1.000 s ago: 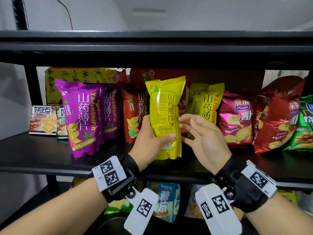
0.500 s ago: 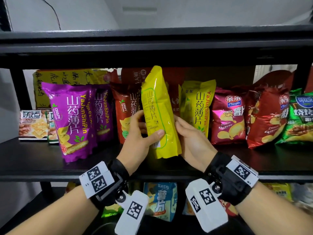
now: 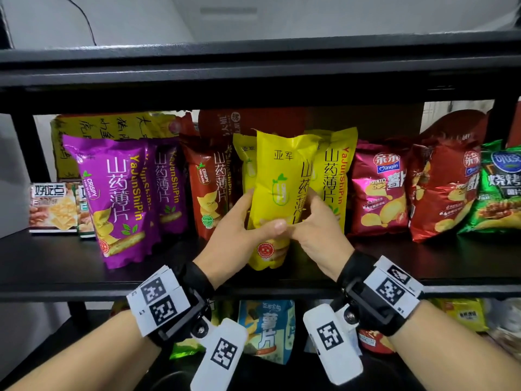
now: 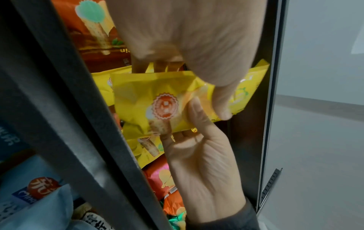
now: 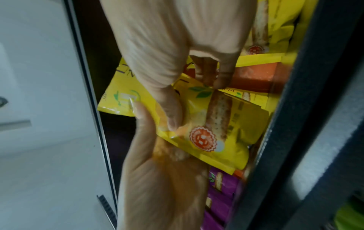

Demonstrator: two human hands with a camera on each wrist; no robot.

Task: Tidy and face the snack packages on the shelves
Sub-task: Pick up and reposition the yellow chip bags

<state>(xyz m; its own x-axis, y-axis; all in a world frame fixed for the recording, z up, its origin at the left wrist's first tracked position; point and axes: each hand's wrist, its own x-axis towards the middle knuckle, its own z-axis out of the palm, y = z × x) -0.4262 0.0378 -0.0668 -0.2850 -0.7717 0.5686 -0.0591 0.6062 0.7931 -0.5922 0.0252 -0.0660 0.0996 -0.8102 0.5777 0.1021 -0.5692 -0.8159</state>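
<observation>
Hands hold yellow bag upright on shelf

Both hands clasp one glossy yellow yam-crisp bag (image 3: pixel 277 193) at its lower half, front print facing out. The left hand (image 3: pixel 236 230) wraps its left edge, thumb across the front; the right hand (image 3: pixel 317 232) grips the right edge, thumb meeting the left thumb. The bag stands on the black metal shelf (image 3: pixel 56 261), in front of two matching yellow bags (image 3: pixel 335 176), between a dark red crisp bag (image 3: pixel 210 190) and a crimson potato-chip bag (image 3: pixel 379 190).
</observation>
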